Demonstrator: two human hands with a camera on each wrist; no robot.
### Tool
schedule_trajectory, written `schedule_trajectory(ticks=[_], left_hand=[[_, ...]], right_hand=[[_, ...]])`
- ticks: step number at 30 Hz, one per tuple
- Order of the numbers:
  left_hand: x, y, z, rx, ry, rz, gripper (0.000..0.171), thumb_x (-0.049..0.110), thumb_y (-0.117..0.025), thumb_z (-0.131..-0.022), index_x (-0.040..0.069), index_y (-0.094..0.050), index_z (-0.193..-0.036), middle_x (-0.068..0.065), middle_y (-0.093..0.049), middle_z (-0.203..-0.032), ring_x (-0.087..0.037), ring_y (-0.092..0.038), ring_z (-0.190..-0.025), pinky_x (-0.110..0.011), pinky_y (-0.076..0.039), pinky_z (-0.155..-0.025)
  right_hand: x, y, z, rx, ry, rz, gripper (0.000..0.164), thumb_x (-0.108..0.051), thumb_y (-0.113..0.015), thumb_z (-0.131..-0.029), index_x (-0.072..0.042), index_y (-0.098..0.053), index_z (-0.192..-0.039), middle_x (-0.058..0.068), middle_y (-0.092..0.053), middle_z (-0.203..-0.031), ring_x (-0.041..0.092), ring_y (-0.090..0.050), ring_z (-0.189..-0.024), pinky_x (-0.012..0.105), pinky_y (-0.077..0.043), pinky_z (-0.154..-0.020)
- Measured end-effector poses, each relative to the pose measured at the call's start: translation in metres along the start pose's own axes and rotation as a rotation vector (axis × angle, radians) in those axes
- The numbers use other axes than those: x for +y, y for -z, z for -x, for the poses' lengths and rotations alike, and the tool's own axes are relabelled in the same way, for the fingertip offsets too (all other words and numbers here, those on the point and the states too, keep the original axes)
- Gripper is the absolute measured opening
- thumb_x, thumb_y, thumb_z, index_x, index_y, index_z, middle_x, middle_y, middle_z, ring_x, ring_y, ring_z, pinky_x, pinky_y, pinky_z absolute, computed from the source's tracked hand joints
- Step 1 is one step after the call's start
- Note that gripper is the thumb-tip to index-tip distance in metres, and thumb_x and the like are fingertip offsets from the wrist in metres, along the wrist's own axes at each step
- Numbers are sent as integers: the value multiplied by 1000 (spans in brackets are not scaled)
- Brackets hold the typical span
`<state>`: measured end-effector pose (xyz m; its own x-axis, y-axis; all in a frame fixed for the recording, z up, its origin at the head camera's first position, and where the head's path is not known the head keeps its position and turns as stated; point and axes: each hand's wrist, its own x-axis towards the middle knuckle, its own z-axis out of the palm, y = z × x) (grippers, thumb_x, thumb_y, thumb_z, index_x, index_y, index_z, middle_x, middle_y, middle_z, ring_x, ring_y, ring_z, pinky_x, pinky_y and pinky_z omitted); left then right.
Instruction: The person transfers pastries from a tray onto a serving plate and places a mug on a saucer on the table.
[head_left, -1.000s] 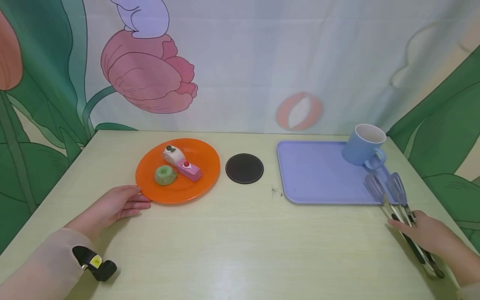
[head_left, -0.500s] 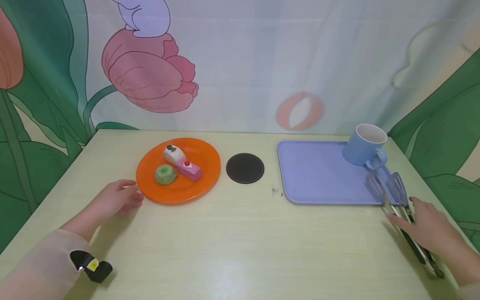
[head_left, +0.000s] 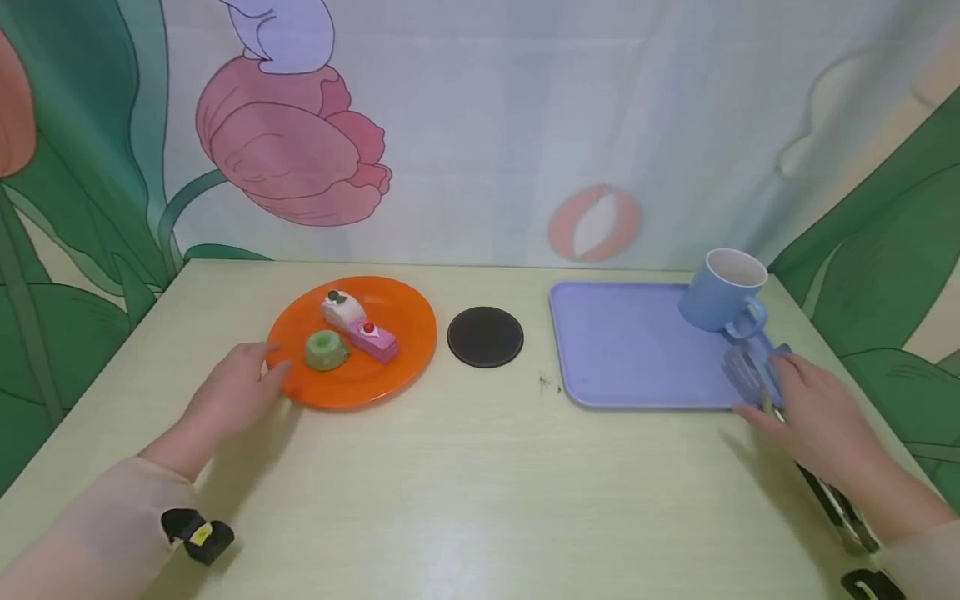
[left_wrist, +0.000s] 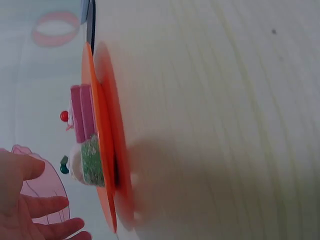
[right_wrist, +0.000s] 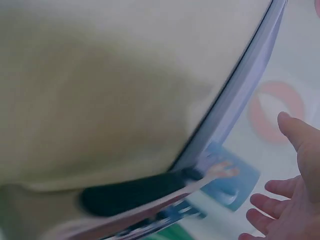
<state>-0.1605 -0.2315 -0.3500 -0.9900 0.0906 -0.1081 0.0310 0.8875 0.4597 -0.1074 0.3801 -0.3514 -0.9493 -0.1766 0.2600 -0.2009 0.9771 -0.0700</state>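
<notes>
My left hand (head_left: 228,393) is raised at the left rim of an orange plate (head_left: 382,379), fingers spread with nothing in them. On the plate sit a green ring-shaped pudding (head_left: 326,351), a white cream cake (head_left: 342,308) and a pink cake slice (head_left: 373,340) topped with a cherry. My right hand (head_left: 821,421) hovers over the metal tongs (head_left: 744,375), hiding their middle. In the right wrist view its fingers (right_wrist: 272,205) are apart from the tongs' black handle (right_wrist: 135,192). The tongs' slotted ends lie over the near right corner of a lavender tray (head_left: 630,350).
A blue mug (head_left: 712,296) stands at the tray's far right, handle toward me. Between plate and tray lies a round black coaster (head_left: 486,337). Behind the table (head_left: 480,492) hangs a printed curtain (head_left: 465,125).
My right hand has come off the tongs and moved up and forward. My left hand let go of the plate's rim, drew back slightly, then rose over its left edge.
</notes>
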Motion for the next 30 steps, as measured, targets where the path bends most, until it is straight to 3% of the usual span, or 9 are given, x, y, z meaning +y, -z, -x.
schedule_trajectory(ticks=[8, 13, 17, 23, 30], left_hand=[[23, -11, -6, 77, -85, -128, 69, 44, -46, -95, -5, -29, -141, -32, -29, -139, -51, -29, -124, -66, -27, -97], [33, -15, -10, 108, -149, -208, 72, 50, -45, -94, 3, -26, -145, -30, -27, -142, -49, -26, -127, -69, -23, -97], [40, -15, -12, 92, -161, -236, 76, 53, -48, -91, 6, -25, -147, -27, -20, -147, -46, -18, -132, -70, -14, -99], [49, -15, -16, 61, -166, -288, 85, 66, -43, -86, 14, -19, -150, -24, -12, -151, -47, -8, -135, -73, -7, -98], [49, -18, -17, 55, -182, -320, 91, 73, -39, -82, 17, -17, -150, -24, -7, -152, -48, -3, -136, -73, -3, -98]], right_hand=[[-36, 0, -39, 10, 140, 78, 76, -35, -74, -78, 13, -41, -127, 32, -44, -124, 49, -42, -112, 64, -36, -84], [-62, 2, -61, -132, 131, 112, 83, -50, -60, -86, 9, -31, -137, 30, -35, -136, 48, -31, -124, 68, -25, -94], [-78, 0, -73, -238, 122, 136, 90, -59, -49, -88, 5, -21, -144, 27, -24, -145, 47, -20, -131, 71, -13, -98], [-83, -11, -84, -301, 111, 141, 99, -72, -38, -84, 0, -14, -148, 25, -14, -151, 48, -9, -135, 73, -6, -98], [-82, -11, -87, -324, 102, 128, 103, -76, -37, -82, -1, -12, -148, 25, -12, -151, 49, -7, -135, 75, -4, -96]])
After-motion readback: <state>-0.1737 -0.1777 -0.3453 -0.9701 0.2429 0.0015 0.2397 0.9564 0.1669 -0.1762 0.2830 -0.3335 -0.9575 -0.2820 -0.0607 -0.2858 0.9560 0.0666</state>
